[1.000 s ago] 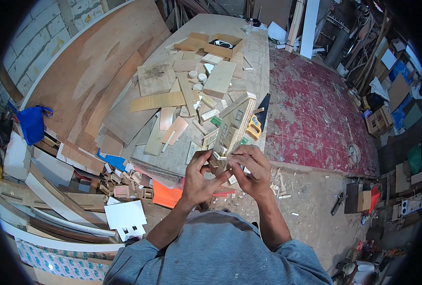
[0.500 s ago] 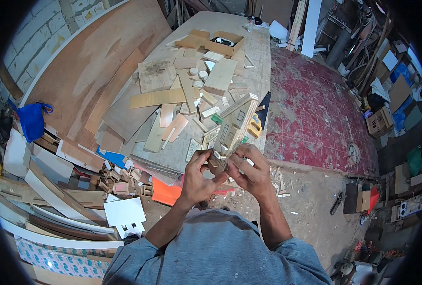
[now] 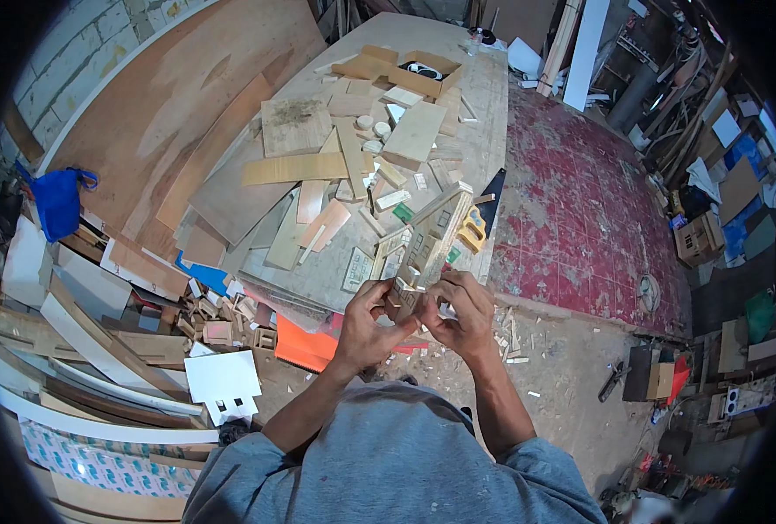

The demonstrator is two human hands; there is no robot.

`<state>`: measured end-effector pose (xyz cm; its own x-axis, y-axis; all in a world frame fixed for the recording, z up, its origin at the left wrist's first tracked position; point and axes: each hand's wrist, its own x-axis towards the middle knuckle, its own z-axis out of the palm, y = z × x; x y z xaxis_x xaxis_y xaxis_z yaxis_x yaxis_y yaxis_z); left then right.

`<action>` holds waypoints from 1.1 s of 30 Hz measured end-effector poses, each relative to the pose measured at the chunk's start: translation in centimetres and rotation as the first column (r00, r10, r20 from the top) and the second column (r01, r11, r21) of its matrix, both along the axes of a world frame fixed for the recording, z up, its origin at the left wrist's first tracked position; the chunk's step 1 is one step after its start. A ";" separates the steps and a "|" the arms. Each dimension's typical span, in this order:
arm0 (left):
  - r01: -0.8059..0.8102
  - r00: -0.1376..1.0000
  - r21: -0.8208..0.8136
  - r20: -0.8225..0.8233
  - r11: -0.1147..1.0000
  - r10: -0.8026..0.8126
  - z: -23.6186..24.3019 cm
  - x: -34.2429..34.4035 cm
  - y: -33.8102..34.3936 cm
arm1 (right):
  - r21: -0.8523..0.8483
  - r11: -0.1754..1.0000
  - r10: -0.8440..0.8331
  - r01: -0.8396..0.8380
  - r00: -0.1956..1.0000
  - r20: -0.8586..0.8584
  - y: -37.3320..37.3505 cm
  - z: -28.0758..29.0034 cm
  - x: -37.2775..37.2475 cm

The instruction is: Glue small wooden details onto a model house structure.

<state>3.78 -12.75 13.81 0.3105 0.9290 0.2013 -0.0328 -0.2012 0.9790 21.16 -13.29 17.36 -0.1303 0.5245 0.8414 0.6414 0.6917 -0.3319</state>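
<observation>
Near the bench's front edge, my two hands are close together, thumbs nearly meeting. My left hand (image 3: 366, 336) has fingers curled round a small brown wooden piece (image 3: 400, 303). My right hand (image 3: 463, 316) is closed in a pinch beside that piece; what lies in its fingertips is hidden. Just beyond them stands a small wooden box-like model (image 3: 425, 245) with window-shaped cutouts in its walls. A flat panel with similar cutouts (image 3: 358, 269) lies left of it. To its right, a handsaw with a yellow handle (image 3: 472, 230) rests on the bench.
Wood offcuts and boards (image 3: 293, 168) crowd the workbench (image 3: 484, 96), with an open cardboard box (image 3: 440, 80) at the back. Large plywood sheets (image 3: 169, 113) lean on the left. Scraps (image 3: 217, 316) and an orange sheet (image 3: 303, 344) lie below. A raised red floor (image 3: 580, 210) is at right.
The view has shifted slightly, so the bench sits a little farther right. My hands stay together; the small wooden piece has turned and shows more of its face.
</observation>
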 end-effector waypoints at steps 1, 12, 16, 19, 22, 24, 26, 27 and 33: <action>-0.043 0.999 -0.056 -0.009 0.997 0.042 -0.3 -0.1 -0.1 | -0.011 1.000 0.003 -0.003 1.000 0.001 -0.1 -0.4 -0.1; -0.466 0.675 -0.025 -0.657 0.885 0.336 -16.2 -8.9 5.0 | -0.367 0.930 0.002 -0.036 0.996 -0.092 1.5 -5.5 -1.5; -0.543 0.668 -0.042 -0.627 0.839 0.401 -19.2 -10.1 6.7 | -0.431 0.902 -0.066 0.030 0.995 -0.069 1.7 -7.2 -1.1; -0.578 0.506 -0.009 -0.789 0.816 0.349 -21.6 -11.2 7.7 | -0.486 0.871 -0.105 0.078 0.994 -0.028 1.5 -8.1 -0.8; -0.555 0.446 0.043 -0.827 0.831 0.341 -22.4 -11.6 8.2 | -0.535 0.837 -0.139 0.113 0.990 -0.008 0.9 -9.0 -0.4; -0.532 0.425 0.059 -0.844 0.845 0.327 -23.1 -11.8 8.4 | -0.536 0.835 -0.152 0.120 0.988 -0.016 0.6 -9.2 -0.7; -0.502 0.398 0.081 -0.862 0.861 0.313 -23.8 -11.7 8.8 | -0.565 0.819 -0.154 0.099 0.987 -0.049 0.3 -9.7 -0.6; -0.503 0.395 0.066 -0.869 0.861 0.298 -24.2 -11.6 9.0 | -0.567 0.817 -0.160 0.104 0.986 -0.050 0.2 -9.7 -0.6; -0.482 0.379 0.028 -0.895 0.876 0.236 -25.9 -11.4 10.1 | -0.608 0.782 -0.196 0.138 0.980 -0.030 -0.3 -9.9 -0.6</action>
<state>-7.60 -2.64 -12.08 -0.1707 0.9718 -0.1626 0.8583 0.2277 0.4599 20.60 -13.58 7.46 0.0649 0.9334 0.3530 0.6770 0.2187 -0.7027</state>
